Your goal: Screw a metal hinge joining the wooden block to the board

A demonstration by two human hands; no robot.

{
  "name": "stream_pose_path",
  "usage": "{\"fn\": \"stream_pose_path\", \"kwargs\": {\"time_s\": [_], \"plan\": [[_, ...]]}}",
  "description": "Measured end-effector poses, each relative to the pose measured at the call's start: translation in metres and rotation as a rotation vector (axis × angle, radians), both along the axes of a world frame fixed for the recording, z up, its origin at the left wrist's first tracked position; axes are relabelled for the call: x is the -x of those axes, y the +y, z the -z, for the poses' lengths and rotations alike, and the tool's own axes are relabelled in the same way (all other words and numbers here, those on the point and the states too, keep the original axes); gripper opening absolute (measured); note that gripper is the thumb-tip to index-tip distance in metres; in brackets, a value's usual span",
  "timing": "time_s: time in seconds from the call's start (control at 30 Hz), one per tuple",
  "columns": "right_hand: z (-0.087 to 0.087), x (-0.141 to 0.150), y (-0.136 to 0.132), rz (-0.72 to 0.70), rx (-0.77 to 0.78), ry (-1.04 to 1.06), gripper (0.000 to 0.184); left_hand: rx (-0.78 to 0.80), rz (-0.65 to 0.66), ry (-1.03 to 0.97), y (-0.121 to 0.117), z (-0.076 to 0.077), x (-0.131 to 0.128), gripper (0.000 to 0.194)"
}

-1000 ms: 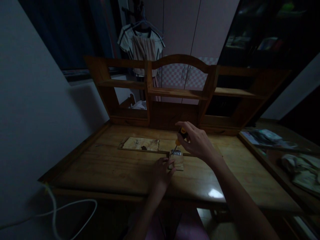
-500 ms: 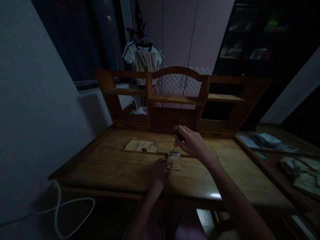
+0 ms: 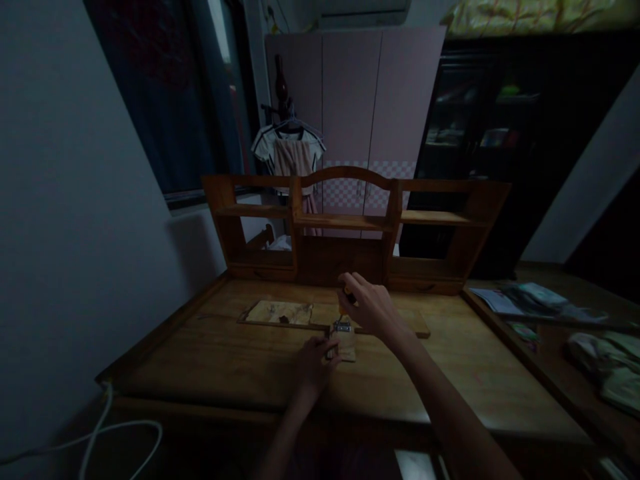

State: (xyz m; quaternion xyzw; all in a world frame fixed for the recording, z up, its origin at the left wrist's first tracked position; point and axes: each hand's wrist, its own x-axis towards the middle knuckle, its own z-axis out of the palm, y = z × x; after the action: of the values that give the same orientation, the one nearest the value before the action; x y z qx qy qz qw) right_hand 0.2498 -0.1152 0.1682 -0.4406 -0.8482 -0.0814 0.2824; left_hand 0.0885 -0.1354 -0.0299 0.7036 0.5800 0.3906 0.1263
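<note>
My right hand (image 3: 373, 308) is closed round the handle of a yellow-and-black screwdriver (image 3: 343, 311). Its shaft points down at a small metal hinge or bracket (image 3: 343, 326); whether the tip sits in a screw is too small to tell. That metal piece lies at the far end of a small wooden block (image 3: 347, 348) on the desk. With bent fingers, my left hand (image 3: 313, 363) grips the block's left side. Just behind the block lies a long, narrow wooden board (image 3: 414, 323), its left part pale and stained.
A wooden shelf unit (image 3: 345, 222) rises from the back of the desk (image 3: 225, 367). On the right, a side surface holds papers (image 3: 530, 299) and crumpled cloth (image 3: 607, 367). A white cable (image 3: 125, 425) loops at the lower left, near the wall.
The camera view has tilted up, so the desk sits lower and more of the wardrobe shows. Both hands keep their hold on screwdriver and block; the right wrist has shifted slightly.
</note>
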Motion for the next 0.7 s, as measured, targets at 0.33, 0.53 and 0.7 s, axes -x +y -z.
{"fn": "stream_pose_path", "kwargs": {"time_s": [0.33, 0.53, 0.7], "plan": [[-0.003, -0.006, 0.013, -0.130, 0.090, 0.007, 0.031, -0.056, -0.004, 0.045, 0.018, 0.036, 0.008, 0.032], [-0.024, -0.006, 0.027, -0.202, 0.119, -0.065, 0.020, -0.250, -0.006, 0.083, 0.023, 0.053, 0.012, 0.032], [-0.039, -0.006, 0.037, -0.247, 0.165, -0.096, 0.016, -0.253, -0.028, 0.101, 0.024, 0.056, 0.014, 0.032]]}}
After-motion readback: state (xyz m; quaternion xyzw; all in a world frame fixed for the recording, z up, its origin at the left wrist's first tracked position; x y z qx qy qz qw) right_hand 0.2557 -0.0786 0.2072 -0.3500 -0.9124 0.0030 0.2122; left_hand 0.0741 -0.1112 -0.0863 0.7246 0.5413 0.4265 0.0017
